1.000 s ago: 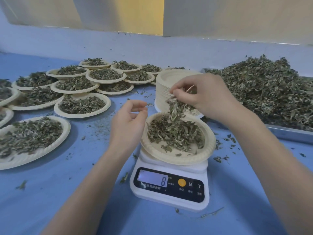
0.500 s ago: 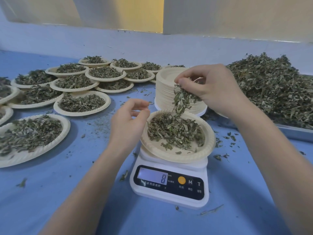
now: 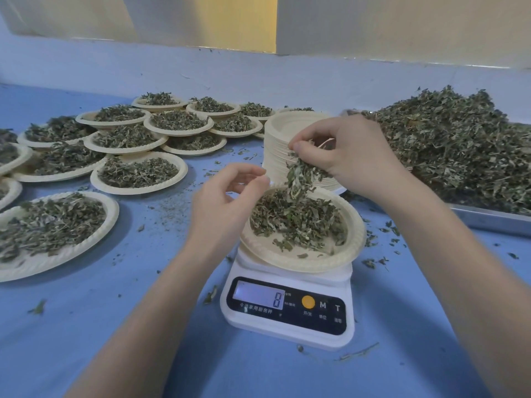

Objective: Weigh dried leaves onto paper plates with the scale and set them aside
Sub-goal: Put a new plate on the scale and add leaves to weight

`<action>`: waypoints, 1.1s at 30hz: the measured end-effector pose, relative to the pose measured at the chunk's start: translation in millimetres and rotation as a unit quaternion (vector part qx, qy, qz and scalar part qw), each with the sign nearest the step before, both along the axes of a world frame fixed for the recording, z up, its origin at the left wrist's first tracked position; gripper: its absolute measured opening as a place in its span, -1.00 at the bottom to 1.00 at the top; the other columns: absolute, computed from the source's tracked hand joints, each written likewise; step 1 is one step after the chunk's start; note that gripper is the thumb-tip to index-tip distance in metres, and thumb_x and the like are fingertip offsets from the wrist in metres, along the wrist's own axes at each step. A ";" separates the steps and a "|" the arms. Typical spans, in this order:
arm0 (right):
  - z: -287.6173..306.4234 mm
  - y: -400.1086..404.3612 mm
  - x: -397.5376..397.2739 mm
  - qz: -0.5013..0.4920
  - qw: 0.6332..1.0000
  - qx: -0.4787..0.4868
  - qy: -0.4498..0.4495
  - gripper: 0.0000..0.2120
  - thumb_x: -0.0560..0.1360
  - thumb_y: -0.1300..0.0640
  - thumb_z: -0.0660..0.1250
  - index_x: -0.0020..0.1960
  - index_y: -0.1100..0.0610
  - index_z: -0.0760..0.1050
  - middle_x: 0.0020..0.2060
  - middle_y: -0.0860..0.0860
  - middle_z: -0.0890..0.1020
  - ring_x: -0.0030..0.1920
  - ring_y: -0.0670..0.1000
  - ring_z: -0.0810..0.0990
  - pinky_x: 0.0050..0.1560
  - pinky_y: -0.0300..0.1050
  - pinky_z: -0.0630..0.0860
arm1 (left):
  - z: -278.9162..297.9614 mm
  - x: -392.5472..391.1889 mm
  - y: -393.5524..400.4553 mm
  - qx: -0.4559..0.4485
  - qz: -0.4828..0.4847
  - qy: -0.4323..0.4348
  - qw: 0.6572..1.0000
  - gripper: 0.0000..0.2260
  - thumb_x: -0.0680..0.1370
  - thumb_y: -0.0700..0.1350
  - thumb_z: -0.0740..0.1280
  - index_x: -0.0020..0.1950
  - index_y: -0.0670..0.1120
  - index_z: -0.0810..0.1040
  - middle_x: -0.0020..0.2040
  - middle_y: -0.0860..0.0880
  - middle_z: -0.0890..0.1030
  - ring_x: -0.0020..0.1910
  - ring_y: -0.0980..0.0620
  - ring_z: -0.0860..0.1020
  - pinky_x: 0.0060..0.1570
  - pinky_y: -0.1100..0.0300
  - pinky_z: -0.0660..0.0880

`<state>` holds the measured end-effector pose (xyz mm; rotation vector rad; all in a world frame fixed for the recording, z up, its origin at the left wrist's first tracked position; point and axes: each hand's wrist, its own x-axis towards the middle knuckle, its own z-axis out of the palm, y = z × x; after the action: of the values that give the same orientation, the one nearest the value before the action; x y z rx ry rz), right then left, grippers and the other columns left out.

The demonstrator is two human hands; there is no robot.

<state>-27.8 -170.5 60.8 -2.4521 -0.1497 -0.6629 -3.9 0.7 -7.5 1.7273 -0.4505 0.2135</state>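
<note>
Pinching a clump of leaves (image 3: 301, 179) above the plate (image 3: 301, 261) on the scale (image 3: 287, 308), the right hand (image 3: 350, 156) hovered while the left hand (image 3: 227, 205) waited loosely curled, holding nothing.

A blue table surface (image 3: 86, 326) is extending across the whole lower field of view. A pale blue wall band (image 3: 258, 73) is running along its far edge. Above that band, beige panels (image 3: 402, 27) are flanking a yellow panel (image 3: 244, 21). At the right edge, a metal tray (image 3: 494, 219) is sitting on the table surface, with its near rim showing.
</note>
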 end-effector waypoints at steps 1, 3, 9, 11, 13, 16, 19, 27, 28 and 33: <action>-0.1 1.2 -0.4 0.002 1.000 -0.002 0.000 -0.88 0.48 0.09 0.38 -0.22 -0.07 0.58 -0.38 -0.26 0.53 -0.37 -0.38 0.46 -0.26 -0.56 0.33 | 0.1 -2.1 -0.8 0.003 -0.006 -0.006 1.000 -0.86 0.43 0.08 0.35 -0.06 0.12 0.62 -0.16 0.21 0.62 -0.14 0.20 0.53 -0.13 0.25 0.46; -0.2 4.3 -1.0 0.005 1.000 -0.006 0.000 -0.89 0.49 0.09 0.37 -0.20 -0.06 0.58 -0.38 -0.27 0.53 -0.37 -0.39 0.46 -0.25 -0.57 0.33 | 0.6 -4.5 -2.1 0.004 -0.015 -0.017 1.000 -0.79 0.39 0.15 0.34 -0.05 0.13 0.62 -0.18 0.21 0.61 -0.16 0.13 0.51 -0.09 0.10 0.47; -2.2 12.1 -2.1 -0.014 0.998 0.007 -0.054 -0.88 0.48 0.13 0.34 -0.18 0.03 0.64 -0.38 -0.29 0.53 -0.34 -0.39 0.46 -0.22 -0.55 0.32 | 5.7 -9.6 -7.8 -0.022 -0.055 -0.030 0.998 -0.65 0.27 0.25 0.43 0.00 0.20 0.58 -0.28 0.18 0.61 -0.42 0.16 0.34 -0.29 0.27 0.36; -3.1 12.6 -1.5 -0.022 0.997 0.027 -0.066 -0.88 0.48 0.15 0.34 -0.18 0.03 0.64 -0.40 -0.33 0.50 -0.34 -0.43 0.45 -0.22 -0.57 0.30 | 10.4 -10.8 -12.3 -0.027 -0.060 -0.032 0.997 -0.69 0.34 0.15 0.49 0.04 0.18 0.57 -0.29 0.10 0.64 -0.36 0.06 0.46 -0.24 0.23 0.45; -2.2 9.5 -0.5 -0.031 0.996 0.043 -0.075 -0.88 0.48 0.14 0.35 -0.18 -0.02 0.62 -0.41 -0.35 0.49 -0.34 -0.45 0.45 -0.23 -0.58 0.30 | 17.0 -8.7 -19.5 -0.025 -0.060 -0.043 0.997 -0.77 0.41 0.04 0.46 0.04 0.16 0.55 -0.29 0.03 0.66 -0.32 -0.01 0.55 -0.21 0.15 0.50; 3.3 -4.8 -0.1 -0.053 0.993 0.069 -0.085 -0.89 0.49 0.10 0.34 -0.15 -0.05 0.63 -0.37 -0.30 0.54 -0.37 -0.37 0.48 -0.28 -0.51 0.35 | 29.7 -2.2 -37.8 -0.011 -0.070 -0.066 0.995 -0.84 0.45 -0.06 0.44 -0.06 0.16 0.53 -0.36 0.02 0.60 -0.40 0.11 0.56 -0.30 0.27 0.50; 10.2 -34.7 -2.4 -0.091 0.985 0.107 -0.099 -0.90 0.48 0.06 0.36 -0.14 -0.06 0.65 -0.32 -0.27 0.60 -0.29 -0.30 0.54 -0.21 -0.42 0.43 | 47.9 6.4 -69.4 0.038 -0.099 -0.092 0.990 -0.84 0.46 -0.09 0.44 -0.07 0.10 0.51 -0.35 -0.02 0.61 -0.45 0.22 0.55 -0.32 0.35 0.46; 1.6 -135.2 -4.4 -0.231 0.969 0.065 -0.063 -0.83 0.49 0.07 0.34 -0.26 -0.11 0.57 -0.27 -0.15 0.65 -0.25 -0.13 0.54 -0.31 -0.32 0.37 | 80.1 21.6 -171.9 0.255 -0.204 -0.105 0.939 -0.66 0.50 -0.05 0.40 0.24 -0.13 0.50 -0.14 -0.04 0.63 -0.12 0.06 0.62 0.03 0.19 0.50; -2.6 -145.8 -1.3 -0.246 0.968 0.039 -0.031 -0.85 0.51 0.06 0.32 -0.23 -0.08 0.58 -0.20 -0.08 0.67 -0.23 -0.09 0.54 -0.30 -0.29 0.34 | 80.2 22.0 -179.6 0.278 -0.223 -0.089 0.930 -0.60 0.50 -0.07 0.39 0.31 -0.12 0.45 0.01 -0.09 0.61 0.02 -0.01 0.60 0.07 0.16 0.49; -23.4 -168.3 -0.6 -0.187 0.926 -0.143 0.295 -0.62 0.59 -0.17 0.11 0.30 -0.05 0.48 0.19 0.04 0.59 0.12 0.04 0.52 0.06 -0.12 0.40 | 77.1 20.9 -184.7 0.388 -0.252 -0.092 0.882 -0.50 0.54 -0.15 0.34 0.46 -0.10 0.31 0.31 -0.06 0.49 -0.17 0.11 0.56 -0.06 0.26 0.47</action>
<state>-28.4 -338.8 37.3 -2.8758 0.5036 -0.0179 17.1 -184.1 69.6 2.2917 -1.2318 -0.2216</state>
